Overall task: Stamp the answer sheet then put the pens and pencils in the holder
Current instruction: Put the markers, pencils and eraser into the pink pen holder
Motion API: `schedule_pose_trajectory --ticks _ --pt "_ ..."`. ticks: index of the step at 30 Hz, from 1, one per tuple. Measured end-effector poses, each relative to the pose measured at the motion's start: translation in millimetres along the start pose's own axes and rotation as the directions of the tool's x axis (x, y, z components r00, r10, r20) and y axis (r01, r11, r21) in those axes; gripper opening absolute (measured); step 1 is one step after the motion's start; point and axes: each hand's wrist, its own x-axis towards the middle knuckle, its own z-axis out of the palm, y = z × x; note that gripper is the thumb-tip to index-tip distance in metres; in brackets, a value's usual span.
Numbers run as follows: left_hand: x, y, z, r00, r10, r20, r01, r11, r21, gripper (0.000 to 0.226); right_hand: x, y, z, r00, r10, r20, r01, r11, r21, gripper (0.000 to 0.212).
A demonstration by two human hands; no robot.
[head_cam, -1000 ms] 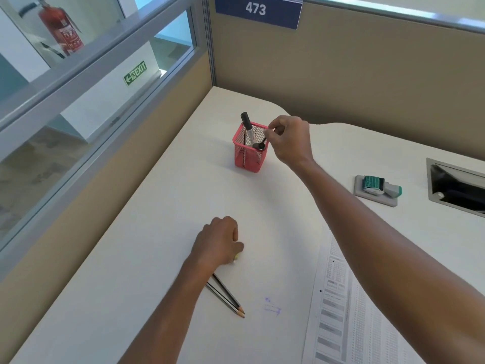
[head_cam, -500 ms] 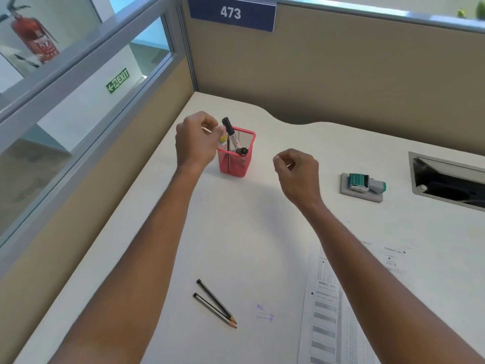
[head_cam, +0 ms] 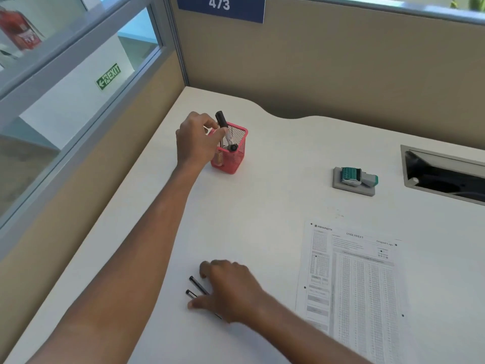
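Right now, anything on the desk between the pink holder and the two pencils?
No. In the head view the desk between the pink holder and the two pencils is bare; the left forearm runs alongside it.

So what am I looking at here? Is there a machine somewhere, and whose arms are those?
There is no machine here. These are a person's two bare arms, filmed by one wide camera worn on their head, which looks down at a pale desk. The left hand is up at a pink mesh holder, with its fingers curled at the rim beside a black-capped marker that stands inside. I cannot tell whether that hand pinches anything. The right hand, nearer the person, lies spread over two dark pencils and is not yet gripping them. To the right lies a printed answer sheet. Further back is a green stamp on its grey pad.
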Motion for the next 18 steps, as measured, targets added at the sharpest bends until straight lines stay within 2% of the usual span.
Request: schedule_pose_trajectory --ticks 3,7,10,15,18 --pt "-3 -7 -6 0.999 0.027 -0.028 -0.027 1.000 -0.005 0.024 -3 -16 16 0.999 -0.051 0.001 0.051 0.991 -0.124 0.055" --pt "-16 -14 -20 0.996 0.019 -0.085 -0.021 1.000 -0.021 0.018 -5 -18 17 0.997 -0.074 -0.027 0.066 0.974 -0.219 0.019" --pt "-44 -22 -30 0.993 -0.045 -0.111 0.040 0.998 -0.046 0.013 -6 -14 6 0.998 -0.060 -0.037 0.049 0.966 -0.255 0.011" --pt "-104 -36 -37 0.987 -0.158 0.034 0.160 0.986 -0.048 0.010 -3 -3 -6 0.995 -0.030 -0.098 0.002 0.960 -0.281 0.003" --pt "-137 -41 -34 0.977 -0.194 0.084 0.203 0.971 -0.123 0.011 2 9 -17 0.987 0.053 -0.153 -0.085 0.975 -0.206 0.002"
